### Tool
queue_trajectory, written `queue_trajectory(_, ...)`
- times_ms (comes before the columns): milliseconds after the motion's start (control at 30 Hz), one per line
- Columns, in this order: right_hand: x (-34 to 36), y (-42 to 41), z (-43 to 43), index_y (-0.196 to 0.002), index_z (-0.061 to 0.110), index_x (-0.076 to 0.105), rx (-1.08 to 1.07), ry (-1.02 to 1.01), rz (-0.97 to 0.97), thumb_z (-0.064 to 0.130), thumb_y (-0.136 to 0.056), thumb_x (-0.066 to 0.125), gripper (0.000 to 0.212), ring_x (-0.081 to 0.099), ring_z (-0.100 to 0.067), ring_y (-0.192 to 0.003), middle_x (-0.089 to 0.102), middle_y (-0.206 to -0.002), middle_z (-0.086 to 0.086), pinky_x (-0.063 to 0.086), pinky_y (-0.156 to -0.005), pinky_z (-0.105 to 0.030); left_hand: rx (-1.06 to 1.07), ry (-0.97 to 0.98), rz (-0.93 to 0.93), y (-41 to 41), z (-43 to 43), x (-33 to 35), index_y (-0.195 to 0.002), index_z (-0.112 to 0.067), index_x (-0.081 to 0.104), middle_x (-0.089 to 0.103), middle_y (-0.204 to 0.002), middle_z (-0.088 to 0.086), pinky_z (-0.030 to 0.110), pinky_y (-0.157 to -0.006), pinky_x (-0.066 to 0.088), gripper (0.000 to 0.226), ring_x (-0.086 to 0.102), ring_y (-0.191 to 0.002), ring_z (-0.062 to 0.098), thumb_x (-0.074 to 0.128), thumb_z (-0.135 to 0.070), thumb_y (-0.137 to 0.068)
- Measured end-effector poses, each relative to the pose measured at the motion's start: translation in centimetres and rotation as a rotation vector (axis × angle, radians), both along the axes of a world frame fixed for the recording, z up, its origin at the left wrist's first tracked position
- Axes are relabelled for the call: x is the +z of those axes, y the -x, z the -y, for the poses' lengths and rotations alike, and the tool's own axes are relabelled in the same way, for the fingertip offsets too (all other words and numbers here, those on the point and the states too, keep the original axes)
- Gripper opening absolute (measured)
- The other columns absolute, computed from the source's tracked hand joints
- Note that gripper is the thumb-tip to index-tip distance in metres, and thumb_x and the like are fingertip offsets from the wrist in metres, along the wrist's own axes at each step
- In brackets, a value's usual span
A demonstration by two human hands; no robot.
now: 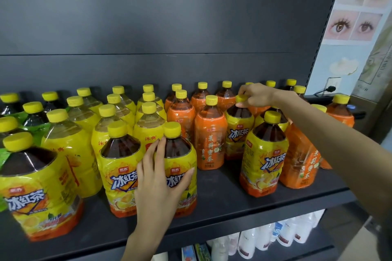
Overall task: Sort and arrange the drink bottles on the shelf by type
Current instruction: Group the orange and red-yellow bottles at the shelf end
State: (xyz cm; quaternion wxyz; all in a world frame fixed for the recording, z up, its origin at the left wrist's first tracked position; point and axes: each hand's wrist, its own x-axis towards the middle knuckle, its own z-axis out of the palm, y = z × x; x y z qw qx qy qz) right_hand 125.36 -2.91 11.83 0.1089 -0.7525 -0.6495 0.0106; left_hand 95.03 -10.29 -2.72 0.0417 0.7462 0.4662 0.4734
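Position: the tea bottle point(239, 133), yellow-labelled, is standing among the orange bottles point(209, 140) in the right half of the shelf point(222, 203), behind the front row.

Grip: the right hand point(257, 95) is reaching in from the right, its fingers point(246, 90) pinching only the cap point(241, 98).

Lifting risk: a full bottle is hanging heavy from a cap pinch. The cap is likely to slip or turn in the fingers, dropping the bottle onto the shelf.

Clearance risk: orange bottles are crowding it on both sides, and a second tea bottle point(264, 154) is standing just in front to the right. A tilted lift is likely to knock these over. The forearm is also passing close above their caps.

Support: the left hand point(163, 178) is gripping a front bottle point(178, 148) of the same type near the shelf edge, fingers point(158, 150) and thumb spread round its body.

Pushing risk: this bottle is touching its neighbour point(119, 167). A sideways slide is likely to shove that one; a forward pull is likely to tip it off the edge.
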Motion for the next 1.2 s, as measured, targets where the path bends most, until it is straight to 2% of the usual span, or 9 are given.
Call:
queue_trajectory(200, 0.5, -0.2, 0.5, -0.131, 0.009, 0.044, 0.047, 0.091, 0.006, 0.031, -0.091, 0.061, 0.048, 0.042, -0.031, -0.129, 0.045, -0.14, -0.015, 0.038, -0.098, -0.035, 0.016, -0.003, -0.01, 0.1, -0.3, 0.0, -0.145, -0.027, 0.026, 0.042, -0.137, 0.001, 0.029, -0.062, 0.05, 0.082, 0.046, -0.116, 0.024, 0.042, -0.07, -0.077)
queue_trajectory(333, 0.7, -0.6, 1.2, -0.131, 0.012, 0.044, 0.08, 0.144, -0.023, 0.032, -0.091, 0.061, 0.048, 0.04, -0.028, -0.133, 0.044, -0.143, -0.012, 0.037, -0.096, -0.031, 0.026, -0.003, -0.014, -0.2, -0.3, 0.2, -0.145, -0.024, 0.028, 0.045, -0.135, 0.005, 0.024, -0.06, 0.044, 0.082, 0.048, -0.113, 0.026, 0.042, -0.069, -0.077)
queue_trajectory(433, 0.9, -0.9, 2.1, -0.129, 0.017, 0.045, 0.114, 0.194, -0.071, 0.031, -0.09, 0.063, 0.046, 0.037, -0.025, -0.136, 0.042, -0.145, -0.011, 0.037, -0.104, -0.035, 0.038, -0.012, -0.013, -0.4, -0.3, 0.1, -0.144, -0.022, 0.03, 0.047, -0.135, 0.007, 0.023, -0.063, 0.041, 0.082, 0.048, -0.112, 0.026, 0.043, -0.067, -0.077)
queue_trajectory(533, 1.4, -0.9, 2.9, -0.121, 0.027, 0.045, 0.116, 0.253, -0.117, 0.032, -0.087, 0.066, 0.04, 0.037, -0.025, -0.135, 0.041, -0.146, -0.008, 0.04, -0.104, -0.038, 0.043, -0.016, -0.008, -0.5, -0.3, 0.0, -0.144, -0.021, 0.03, 0.047, -0.135, 0.007, 0.023, -0.064, 0.04, 0.082, 0.045, -0.112, 0.024, 0.044, -0.067, -0.078)
queue_trajectory(667, 3.0, 0.6, 3.2, -0.126, 0.024, 0.049, 0.119, 0.337, -0.139, 0.033, -0.088, 0.066, 0.043, 0.041, -0.027, -0.131, 0.046, -0.139, -0.008, 0.041, -0.103, -0.041, 0.039, -0.005, -0.01, -0.5, -0.3, 0.0, -0.145, -0.022, 0.029, 0.045, -0.136, 0.006, 0.022, -0.062, 0.041, 0.083, 0.043, -0.113, 0.022, 0.044, -0.067, -0.077)
queue_trajectory(767, 2.7, 3.1, 2.4, -0.131, 0.027, 0.045, 0.228, 0.219, -0.216, 0.036, -0.084, 0.068, 0.053, 0.041, -0.019, -0.129, 0.045, -0.138, -0.002, 0.038, -0.103, -0.032, 0.043, 0.002, -0.017, -0.5, -0.3, 0.0, -0.145, -0.022, 0.029, 0.046, -0.136, 0.006, 0.021, -0.062, 0.04, 0.082, 0.044, -0.113, 0.022, 0.043, -0.067, -0.078)
queue_trajectory(833, 1.8, 5.1, 1.5, -0.131, 0.028, 0.044, 0.307, 0.121, -0.257, 0.035, -0.083, 0.071, 0.056, 0.047, -0.015, -0.119, 0.047, -0.135, -0.001, 0.041, -0.094, -0.027, 0.039, 0.007, -0.014, -0.5, -0.3, 0.0, -0.145, -0.023, 0.028, 0.045, -0.137, 0.005, 0.021, -0.064, 0.04, 0.082, 0.045, -0.114, 0.022, 0.044, -0.067, -0.078)
queue_trajectory(933, 0.3, 7.0, 0.0, -0.133, 0.025, 0.045, 0.37, 0.046, -0.144, 0.032, -0.081, 0.073, 0.059, 0.048, -0.011, -0.103, 0.047, -0.137, -0.001, 0.041, -0.083, -0.025, 0.031, 0.008, -0.009, -0.4, -0.2, 0.1, -0.146, -0.025, 0.027, 0.045, -0.138, 0.003, 0.02, -0.064, 0.041, 0.082, 0.044, -0.114, 0.02, 0.043, -0.068, -0.078)
queue_trajectory(1200, -0.3, 7.2, -1.7, -0.119, 0.017, 0.048, 0.319, 0.039, -0.052, 0.019, -0.08, 0.074, 0.047, 0.054, -0.026, -0.109, 0.056, -0.119, -0.008, 0.051, -0.085, -0.036, 0.039, 0.015, -0.02, -0.4, -0.2, 0.2, -0.145, -0.024, 0.027, 0.045, -0.137, 0.004, 0.018, -0.063, 0.04, 0.082, 0.041, -0.114, 0.017, 0.044, -0.068, -0.078)
